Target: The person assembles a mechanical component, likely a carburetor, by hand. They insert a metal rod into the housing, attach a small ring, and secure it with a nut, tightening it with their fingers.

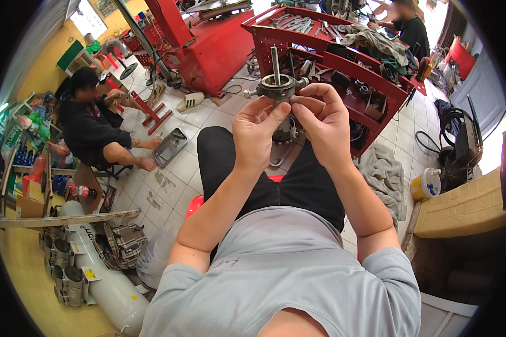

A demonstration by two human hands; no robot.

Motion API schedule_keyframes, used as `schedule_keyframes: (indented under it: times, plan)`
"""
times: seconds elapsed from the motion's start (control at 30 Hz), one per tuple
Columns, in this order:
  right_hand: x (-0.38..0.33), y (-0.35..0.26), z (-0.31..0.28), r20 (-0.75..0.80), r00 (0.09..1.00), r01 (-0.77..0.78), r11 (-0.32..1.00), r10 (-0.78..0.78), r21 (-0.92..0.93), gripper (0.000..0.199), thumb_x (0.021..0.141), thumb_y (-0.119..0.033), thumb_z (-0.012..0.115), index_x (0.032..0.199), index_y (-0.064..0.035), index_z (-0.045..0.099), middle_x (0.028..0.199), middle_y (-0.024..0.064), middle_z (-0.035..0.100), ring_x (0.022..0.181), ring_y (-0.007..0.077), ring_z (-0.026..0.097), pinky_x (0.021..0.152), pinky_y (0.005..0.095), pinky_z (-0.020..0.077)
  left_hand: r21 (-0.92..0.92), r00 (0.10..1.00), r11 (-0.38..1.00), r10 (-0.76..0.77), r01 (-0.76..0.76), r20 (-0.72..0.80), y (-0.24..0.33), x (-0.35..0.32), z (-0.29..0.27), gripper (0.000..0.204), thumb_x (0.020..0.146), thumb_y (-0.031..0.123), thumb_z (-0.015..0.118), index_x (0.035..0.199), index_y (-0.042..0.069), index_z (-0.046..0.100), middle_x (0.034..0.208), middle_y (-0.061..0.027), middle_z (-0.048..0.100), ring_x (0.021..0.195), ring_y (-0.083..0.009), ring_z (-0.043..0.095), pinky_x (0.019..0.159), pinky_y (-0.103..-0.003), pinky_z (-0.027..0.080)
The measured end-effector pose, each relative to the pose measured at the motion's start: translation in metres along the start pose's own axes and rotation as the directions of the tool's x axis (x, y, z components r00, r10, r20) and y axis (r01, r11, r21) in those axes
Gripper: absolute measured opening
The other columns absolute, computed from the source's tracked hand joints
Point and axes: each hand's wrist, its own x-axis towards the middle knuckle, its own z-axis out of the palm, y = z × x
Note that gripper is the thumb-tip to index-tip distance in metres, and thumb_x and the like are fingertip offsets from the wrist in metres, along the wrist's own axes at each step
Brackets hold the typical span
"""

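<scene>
Above the lap, the left hand (257, 130) and right hand (322, 121) both pinched the metal shaft assembly (278, 85) at its ring-shaped collar, a rigid, probably heavy and greasy part best gripped at that collar rather than the thin upright shaft.

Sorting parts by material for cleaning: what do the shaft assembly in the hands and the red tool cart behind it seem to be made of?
Shaft assembly: apparently bare steel, dull grey with a greasy sheen, held by the left hand and right hand. Red tool cart: probably sheet metal, glossy red paint, thin folded edges and a perforated side panel.
</scene>
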Motion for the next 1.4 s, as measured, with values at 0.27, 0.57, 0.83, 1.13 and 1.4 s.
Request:
schedule_keyframes:
  times: [0.27, 0.57, 0.83, 1.13, 1.4]
  plan:
    - [0.004, 0.011, -0.009, 0.084, 0.996, 0.06, 0.933, -0.032, -0.356, 0.018, 0.086, -0.009, 0.064, 0.1, 0.0023, 0.065, 0.087, 0.0046, 0.067, 0.071, 0.004, 0.058, 0.058, 0.0191, 0.0461, -0.146, 0.988, 0.977, -0.155, 0.153, 0.0, 0.005, 0.0, -0.003, 0.021, 0.085, 0.002, 0.068, 0.106, 0.003, 0.066, 0.098, -0.0066, 0.068, 0.089, -0.0114, 0.062, 0.08, -0.025, 0.049]
    - [0.012, 0.002, -0.019, 0.198, 0.909, -0.402, 0.897, 0.368, 0.181, 0.013, 0.085, -0.007, 0.066, 0.096, -0.001, 0.064, 0.068, -0.0029, 0.057, 0.045, -0.001, 0.039, 0.038, 0.0185, 0.027, -0.161, 0.978, 0.965, -0.206, 0.205, 0.008, 0.005, -0.001, -0.004, 0.02, 0.084, 0.002, 0.069, 0.103, 0.004, 0.067, 0.096, -0.0048, 0.069, 0.088, -0.0099, 0.062, 0.08, -0.024, 0.047]
    - [0.013, 0.011, -0.018, 0.29, 0.88, -0.463, 0.821, 0.378, 0.335, 0.009, 0.087, -0.008, 0.065, 0.094, -0.0053, 0.061, 0.062, -0.0077, 0.047, 0.04, -0.0009, 0.029, 0.036, 0.0192, 0.0189, -0.117, 0.98, 0.973, -0.199, 0.2, 0.022, 0.007, 0.002, -0.007, 0.02, 0.083, 0.003, 0.07, 0.103, 0.004, 0.068, 0.096, -0.0047, 0.069, 0.088, -0.009, 0.062, 0.08, -0.023, 0.047]
    - [0.012, 0.013, -0.015, 0.26, 0.888, -0.447, 0.844, 0.379, 0.296, 0.007, 0.087, -0.01, 0.065, 0.091, -0.0056, 0.061, 0.062, -0.0081, 0.047, 0.041, -0.001, 0.029, 0.037, 0.019, 0.0195, -0.13, 0.975, 0.967, -0.22, 0.22, 0.013, 0.0, 0.003, -0.014, 0.017, 0.085, 0.005, 0.069, 0.102, 0.004, 0.068, 0.096, -0.0046, 0.069, 0.088, -0.0091, 0.062, 0.079, -0.023, 0.047]
    - [0.016, 0.014, -0.018, 0.145, 0.966, -0.206, 0.977, 0.213, -0.063, 0.017, 0.087, -0.015, 0.067, 0.096, -0.0009, 0.064, 0.067, -0.0031, 0.057, 0.047, 0.0003, 0.042, 0.041, 0.0197, 0.0301, -0.192, 0.947, 0.93, -0.321, 0.314, -0.003, 0.001, 0.004, -0.016, 0.013, 0.086, 0.005, 0.067, 0.099, 0.004, 0.068, 0.094, -0.0037, 0.068, 0.085, -0.009, 0.062, 0.077, -0.024, 0.048]
